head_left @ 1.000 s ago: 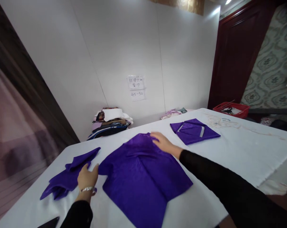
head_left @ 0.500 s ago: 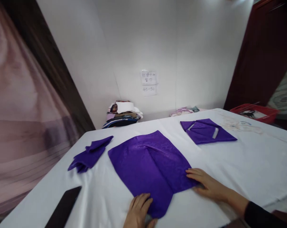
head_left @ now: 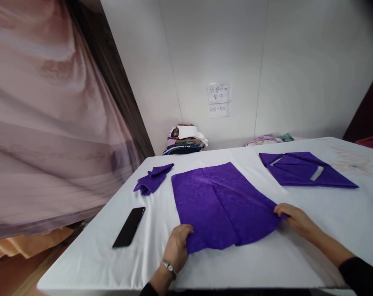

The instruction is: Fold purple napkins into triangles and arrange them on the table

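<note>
A purple cloth napkin (head_left: pixel 215 205) lies spread on the white-covered table (head_left: pixel 235 267), with a crease running down its middle. My left hand (head_left: pixel 177 244), with a watch at the wrist, pinches its near left corner. Between the fingers of my right hand (head_left: pixel 294 218) is the near right corner, which looks slightly lifted. To the left sits a bunched, folded purple cloth (head_left: pixel 152 179). Farther right lies a folded purple cloth (head_left: pixel 300 170) with two pale strips showing.
A black phone (head_left: pixel 129 227) lies on the table at the left. Piled clothes (head_left: pixel 186 142) and pinkish fabric (head_left: pixel 263 140) sit along the far edge by the wall. A pink curtain (head_left: pixel 59 123) hangs at the left, and a paper sign (head_left: pixel 219 100) is on the wall.
The view has swung left. My hands have spread the napkin's near edge, and its near corners now sit farther apart, one in each hand.
</note>
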`<state>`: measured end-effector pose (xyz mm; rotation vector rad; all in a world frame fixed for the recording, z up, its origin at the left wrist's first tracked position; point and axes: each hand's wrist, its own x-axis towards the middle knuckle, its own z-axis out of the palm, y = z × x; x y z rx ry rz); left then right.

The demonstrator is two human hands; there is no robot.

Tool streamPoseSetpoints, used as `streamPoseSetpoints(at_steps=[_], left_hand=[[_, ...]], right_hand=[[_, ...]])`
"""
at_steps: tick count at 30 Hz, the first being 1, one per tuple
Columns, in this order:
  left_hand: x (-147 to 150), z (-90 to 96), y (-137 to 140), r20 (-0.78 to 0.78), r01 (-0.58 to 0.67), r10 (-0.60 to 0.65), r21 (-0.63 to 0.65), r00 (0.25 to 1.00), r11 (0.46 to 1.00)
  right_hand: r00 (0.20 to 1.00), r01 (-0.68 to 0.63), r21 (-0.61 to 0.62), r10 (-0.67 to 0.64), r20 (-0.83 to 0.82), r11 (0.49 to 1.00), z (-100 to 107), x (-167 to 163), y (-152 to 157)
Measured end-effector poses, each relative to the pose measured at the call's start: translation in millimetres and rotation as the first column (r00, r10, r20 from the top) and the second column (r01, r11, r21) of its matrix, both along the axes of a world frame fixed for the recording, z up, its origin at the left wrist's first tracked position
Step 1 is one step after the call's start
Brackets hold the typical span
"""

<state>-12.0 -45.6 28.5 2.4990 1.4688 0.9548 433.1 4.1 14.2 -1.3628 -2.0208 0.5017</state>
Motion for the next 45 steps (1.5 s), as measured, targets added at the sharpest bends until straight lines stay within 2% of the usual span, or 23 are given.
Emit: streamPoseSetpoints(at_steps=[3,6,10,15,18,20,22,24,26,28,30,33,35,38,40,42,45], left_hand=[[-27.9,-1.2,-18.6,0.007,-0.015,0.015,0.017,1.000,1.000],[-40.9,-6.9,-36.9,-0.009,0.005,-0.005,0.007,1.000,1.000],[-40.1,-9.9,-48.0,-0.012,0.024,-0.024,-0.025,1.000,0.999],[-37.5,-2.1,-46.3,-0.008,0.066,-0.066,-0.048,0.998,0.997],[-36.0,8.6,-41.5,0.031,0.074,-0.073,-0.020,0.997,0.997],[-27.6,20.6,-35.7,0.050,0.104,-0.105,0.013,0.993,0.994],[-8.9,36.2,-27.1,0.041,0.147,-0.148,0.030,0.988,0.989],[20.0,52.5,-16.0,0.009,0.185,-0.185,0.013,0.983,0.983],[54.8,66.0,-3.9,-0.033,0.227,-0.226,0.012,0.973,0.974],[88.0,75.2,7.4,-0.095,0.299,-0.294,0.043,0.951,0.953],[112.2,81.1,16.9,-0.149,0.378,-0.366,0.057,0.918,0.924],[124.8,87.1,29.8,-0.131,0.452,-0.451,-0.026,0.883,0.892],[120.4,89.0,39.0,-0.069,0.502,-0.514,-0.138,0.855,0.854],[107.7,83.9,51.3,-0.015,0.576,-0.609,-0.305,0.793,0.758],[100.3,72.3,56.6,-0.046,0.590,-0.648,-0.371,0.760,0.717],[95.0,54.6,59.3,-0.115,0.593,-0.678,-0.395,0.726,0.702],[90.5,25.8,60.8,-0.208,0.599,-0.701,-0.392,0.682,0.699]], right_hand=[[0.993,0.102,0.021,-0.101,-0.058,0.995,1.4,32.4,-19.9],[0.981,0.173,-0.029,-0.175,-0.078,0.984,0.8,51.5,-47.9],[0.986,0.151,-0.111,-0.158,-0.052,0.982,3.3,55.1,-74.2],[0.992,0.117,-0.142,-0.109,0.064,0.983,-2.6,60.7,-73.0],[0.982,0.147,-0.081,-0.136,0.132,0.986,-0.1,57.4,-64.7],[0.980,0.156,-0.009,-0.153,0.127,0.988,12.6,39.6,-63.8],[0.991,0.130,-0.007,-0.129,0.044,0.992,32.3,5.2,-69.8],[0.993,0.036,-0.162,-0.053,-0.101,0.986,51.6,-41.6,-81.0],[0.964,-0.131,-0.278,0.057,-0.258,0.952,62.8,-91.4,-91.5],[0.927,-0.238,-0.288,0.128,-0.354,0.928,62.4,-133.6,-94.8],[0.891,-0.180,-0.245,0.052,-0.452,0.953,53.7,-161.0,-89.0],[0.817,-0.089,-0.257,-0.077,-0.572,0.962,40.3,-171.2,-74.8],[0.822,-0.101,-0.285,-0.081,-0.564,0.953,39.1,-163.9,-71.5],[0.888,-0.208,-0.293,0.054,-0.457,0.933,50.3,-145.6,-78.6],[0.908,-0.305,-0.312,0.175,-0.381,0.900,62.4,-132.1,-85.4],[0.907,-0.376,-0.346,0.266,-0.326,0.859,74.3,-118.4,-90.1],[0.902,-0.415,-0.382,0.316,-0.295,0.826,87.7,-99.2,-93.4]])
